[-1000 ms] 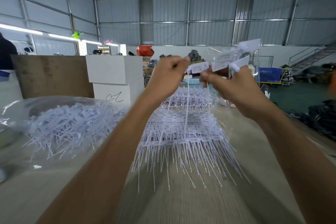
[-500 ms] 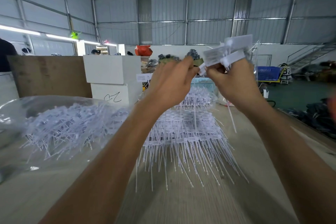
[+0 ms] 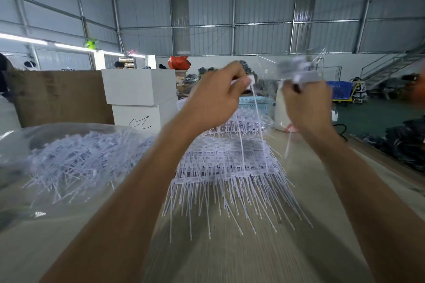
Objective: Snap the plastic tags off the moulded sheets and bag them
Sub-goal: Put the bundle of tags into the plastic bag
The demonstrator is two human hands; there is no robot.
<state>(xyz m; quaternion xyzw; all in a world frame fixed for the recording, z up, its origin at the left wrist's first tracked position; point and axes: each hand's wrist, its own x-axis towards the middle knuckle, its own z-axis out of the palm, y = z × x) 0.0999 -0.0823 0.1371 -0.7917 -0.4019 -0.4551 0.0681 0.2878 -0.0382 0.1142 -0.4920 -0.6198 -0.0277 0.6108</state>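
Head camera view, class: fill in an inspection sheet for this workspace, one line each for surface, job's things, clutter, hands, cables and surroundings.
Surface: pale wood-grain table, bare near the camera.
Job's things: moulded sheets stacked at centre, tails fanning toward the camera; clear bag of loose tags on the left.
Clutter: white bag at the table's far end.
Hands: left hand pinches a single tag with its tail hanging; right hand grips a blurred bunch of tags. Both are raised above the stack.
Cables: nothing seen.
Surroundings: two stacked white boxes, brown cardboard, blue crate, staircase, corrugated metal walls.
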